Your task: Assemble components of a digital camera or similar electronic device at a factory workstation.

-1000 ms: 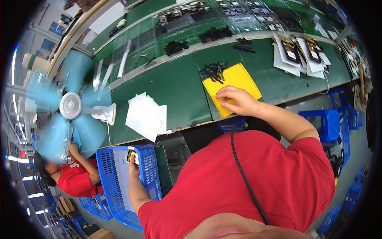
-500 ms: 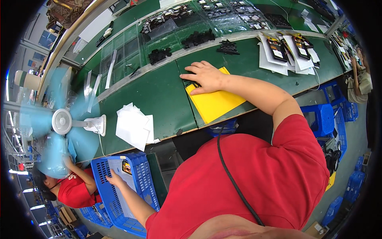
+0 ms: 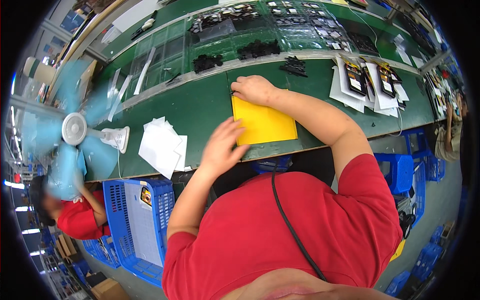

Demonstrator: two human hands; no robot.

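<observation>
A flat yellow board or folder (image 3: 265,125) lies on the green bench top (image 3: 200,107) in front of me. At its far left corner is my right hand (image 3: 256,90), fingers curled together and pressed down; a bit of something dark shows by the fingertips, too hidden to name. My left hand (image 3: 223,145), slightly blurred, is over the yellow piece's left edge with its fingers apart and nothing in them. Whether it touches the surface I cannot tell.
White sheets (image 3: 161,145) and a spinning blue fan (image 3: 74,129) are on the left. Below stands a blue basket (image 3: 165,210), with a co-worker (image 3: 82,215) beyond. Black parts (image 3: 294,66) lie at the back; boxed packs on white sheets (image 3: 355,82) sit right.
My left hand has come from the blue basket to the yellow piece. My right hand's fingers have curled in, and the yellow piece now lies straighter.
</observation>
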